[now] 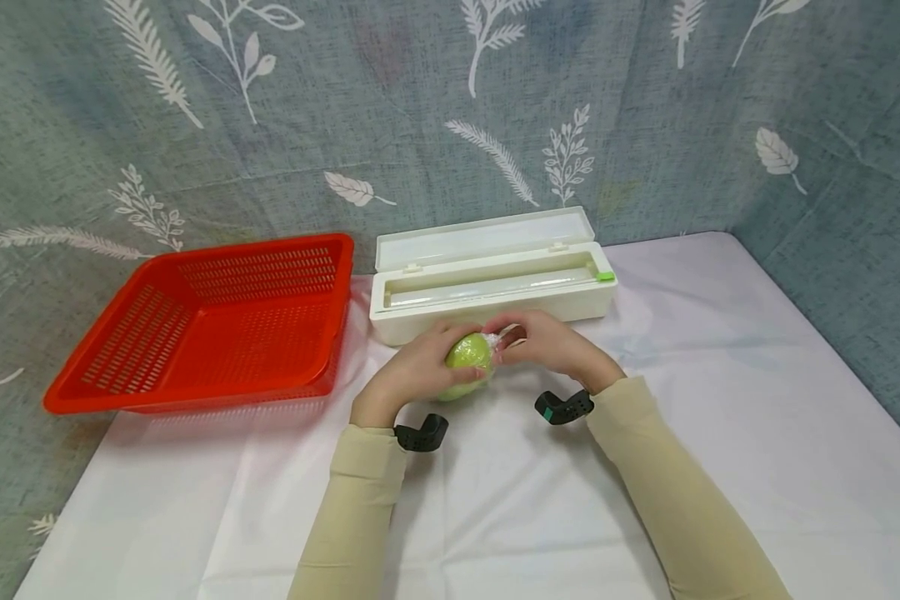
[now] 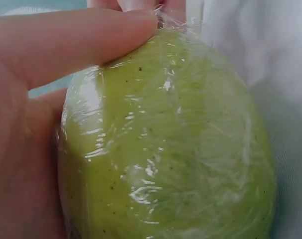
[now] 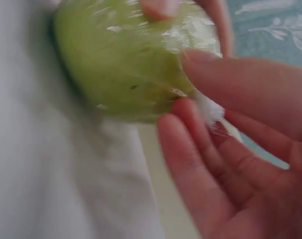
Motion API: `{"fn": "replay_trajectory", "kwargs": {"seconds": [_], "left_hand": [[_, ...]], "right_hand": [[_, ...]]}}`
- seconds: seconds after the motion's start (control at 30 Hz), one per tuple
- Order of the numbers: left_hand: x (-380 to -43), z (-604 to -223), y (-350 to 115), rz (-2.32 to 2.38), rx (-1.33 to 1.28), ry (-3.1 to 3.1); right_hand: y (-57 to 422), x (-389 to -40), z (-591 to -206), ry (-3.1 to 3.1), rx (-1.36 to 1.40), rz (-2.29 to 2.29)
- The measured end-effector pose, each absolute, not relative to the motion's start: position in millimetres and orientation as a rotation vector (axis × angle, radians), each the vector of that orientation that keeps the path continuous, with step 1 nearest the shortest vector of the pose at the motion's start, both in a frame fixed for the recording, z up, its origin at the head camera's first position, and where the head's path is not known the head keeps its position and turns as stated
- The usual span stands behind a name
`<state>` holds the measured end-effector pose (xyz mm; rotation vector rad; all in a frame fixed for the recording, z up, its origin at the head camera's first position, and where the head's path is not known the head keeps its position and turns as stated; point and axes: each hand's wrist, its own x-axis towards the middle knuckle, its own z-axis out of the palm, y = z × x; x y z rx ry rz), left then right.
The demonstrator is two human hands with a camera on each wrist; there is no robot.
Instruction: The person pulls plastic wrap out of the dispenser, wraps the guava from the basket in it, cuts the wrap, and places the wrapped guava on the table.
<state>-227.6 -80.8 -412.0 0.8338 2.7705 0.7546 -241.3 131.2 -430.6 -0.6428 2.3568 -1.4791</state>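
Note:
A yellow-green fruit (image 1: 471, 353) with small dark specks is wrapped in clear cling film. My left hand (image 1: 417, 367) grips it from the left, thumb and fingers around its sides. In the left wrist view the film on the fruit (image 2: 166, 139) shines with creases and bunches up at the far end. At the fruit's right end, my right hand (image 1: 543, 343) pinches the gathered film with thumb and fingertips. The right wrist view shows that bunched cling film (image 3: 211, 109) between the thumb and the fingers, beside the fruit (image 3: 121, 64).
Behind the hands stands a white cling film box (image 1: 495, 310), its lid (image 1: 487, 237) raised, a film roll (image 1: 495, 283) inside and a green slider (image 1: 605, 277) at its right end. A red slotted basket (image 1: 255, 337) sits at the left on the white cloth (image 1: 510, 517).

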Motion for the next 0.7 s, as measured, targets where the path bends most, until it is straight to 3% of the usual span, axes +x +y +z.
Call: {"fn": "replay_trajectory", "kwargs": {"seconds": [0.7], "left_hand": [[-231.0, -415.7, -79.3, 0.801, 0.83, 2.757]], "right_hand": [[125.5, -240.1, -433.1, 2.607, -0.711, -1.402]]}}
